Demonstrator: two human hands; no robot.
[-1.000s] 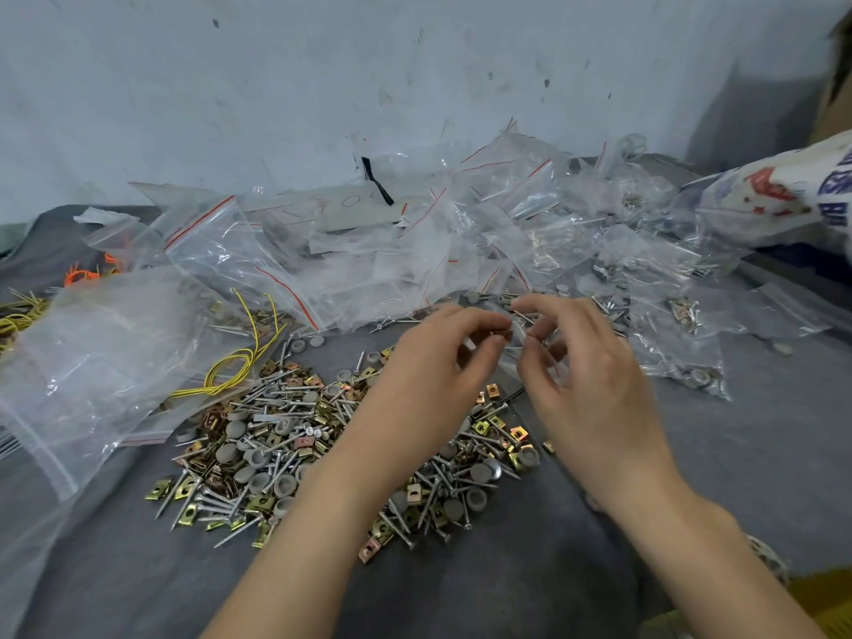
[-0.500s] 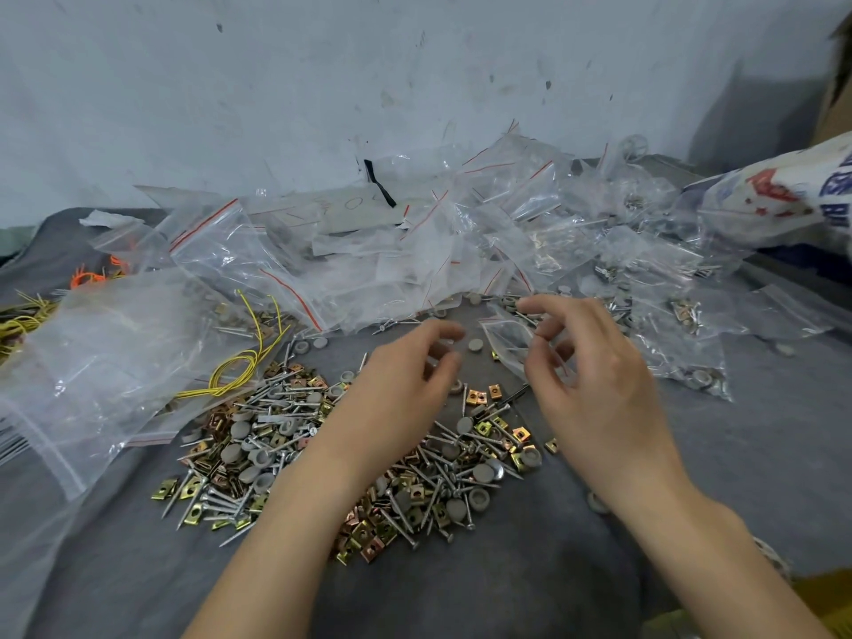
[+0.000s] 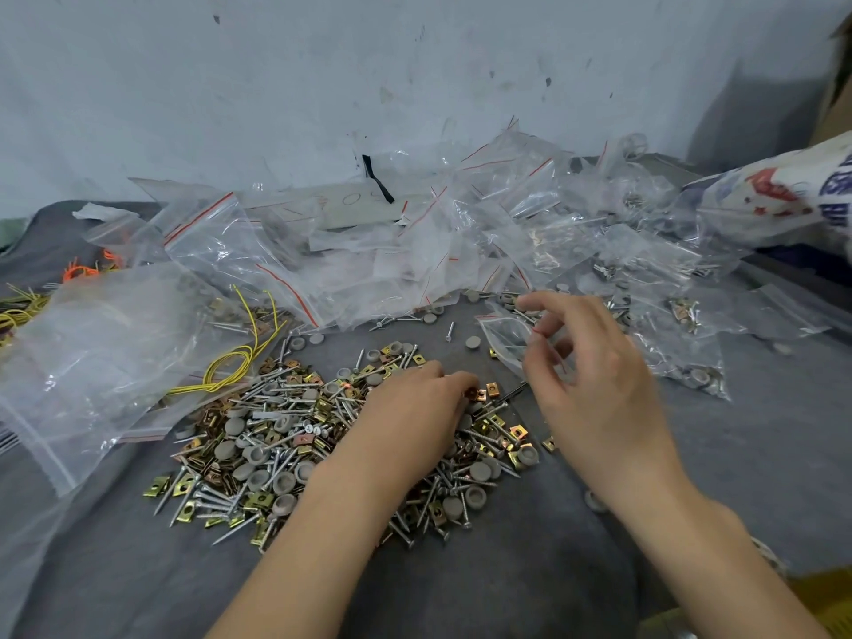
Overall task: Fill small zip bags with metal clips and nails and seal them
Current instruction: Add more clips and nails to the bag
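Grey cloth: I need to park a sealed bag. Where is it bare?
Bare grey cloth lies near you, below the pile of silver nails, brass clips and grey caps, and right of the right hand holding a small clear zip bag, in front of the filled bags. Crowded: the heap of clear zip bags behind, the large clear bag left.

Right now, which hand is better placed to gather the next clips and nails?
Left: the left hand rests on the pile of clips and nails, while the right hand pinches the small zip bag.
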